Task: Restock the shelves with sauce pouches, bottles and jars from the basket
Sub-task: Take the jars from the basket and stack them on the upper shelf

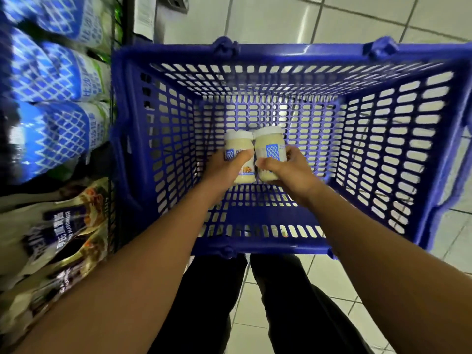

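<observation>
Pale floor tiles (pixel 329 290) frame a person's dark-trousered legs (pixel 217 302), cut off at the bottom edge. Inside the blue perforated plastic basket (pixel 293 48), the left hand (pixel 224 166) grips one white-lidded jar of cream-coloured sauce (pixel 238 139), the right hand (pixel 288 169) a second, matching jar (pixel 268 141). The jars touch, and fingers cover part of each label. Blurred blue-and-white pouches (pixel 51 72) crowd the left edge, their print unreadable.

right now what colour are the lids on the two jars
White lids on both the left jar and right jar, clearest in the head view.
</observation>
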A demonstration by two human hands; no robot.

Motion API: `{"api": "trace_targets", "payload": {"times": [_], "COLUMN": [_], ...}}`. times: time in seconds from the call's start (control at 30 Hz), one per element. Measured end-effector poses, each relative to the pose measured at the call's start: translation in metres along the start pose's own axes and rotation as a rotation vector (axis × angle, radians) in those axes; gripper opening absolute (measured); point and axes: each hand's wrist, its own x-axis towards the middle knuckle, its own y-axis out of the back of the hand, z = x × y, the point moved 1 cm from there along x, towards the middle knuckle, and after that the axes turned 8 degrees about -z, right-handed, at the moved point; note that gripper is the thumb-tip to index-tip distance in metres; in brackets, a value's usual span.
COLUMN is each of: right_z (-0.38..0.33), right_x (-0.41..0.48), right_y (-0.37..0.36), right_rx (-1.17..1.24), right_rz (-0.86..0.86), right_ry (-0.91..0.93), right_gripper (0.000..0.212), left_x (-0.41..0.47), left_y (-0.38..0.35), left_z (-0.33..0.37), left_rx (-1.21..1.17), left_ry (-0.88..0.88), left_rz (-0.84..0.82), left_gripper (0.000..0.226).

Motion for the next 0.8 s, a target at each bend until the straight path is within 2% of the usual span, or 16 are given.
{"api": "trace_targets", "payload": {"times": [0.1,0.17,0.27,0.4,0.43,0.5,0.6,0.73,0.8], "right_z": [-0.013,-0.025,-0.043,-0.072,-0.078,-0.090,-0.111,-0.136,-0.146], "right_x": [-0.042,-0.074,-0.124,-0.198,-0.215,-0.248,-0.300,-0.371,-0.408], "right_y": [-0.001,-0.002,-0.004,-0.015,-0.018,-0.024,-0.035,-0.052,-0.062], "right_rx": [0.002,0.013,0.037,0.038,0.058,0.160,0.328,0.372,0.356], "right_rz": [-0.045,-0.067,-0.068,-0.047,-0.040,-0.044,-0.067,-0.095,-0.104], "right_ry": [0.073,0.112,0.160,0.247,0.265,0.280,0.280,0.347,0.386], "right_gripper": [0.040,0.031,0.038,0.058,0.057,0.049,0.036,0.039,0.033], "left_x": [-0.036,-0.060,-0.103,-0.164,-0.180,-0.212,-0.264,-0.337,-0.370], "left_y": [-0.008,-0.014,-0.023,-0.031,-0.033,-0.037,-0.040,-0.044,-0.047], "left_z": [0.019,0.034,0.058,0.095,0.104,0.121,0.144,0.176,0.190], "left_rx": [-0.058,-0.094,-0.123,-0.191,-0.215,-0.243,-0.259,-0.225,-0.231], "left_ry": [-0.017,-0.039,-0.094,-0.152,-0.161,-0.185,-0.245,-0.293,-0.309], "left_rz": [-0.035,-0.036,-0.029,0.014,0.029,0.060,0.037,-0.003,-0.015], "left_gripper": [0.035,0.022,0.004,0.007,0.003,0.015,0.008,0.044,0.054]}}
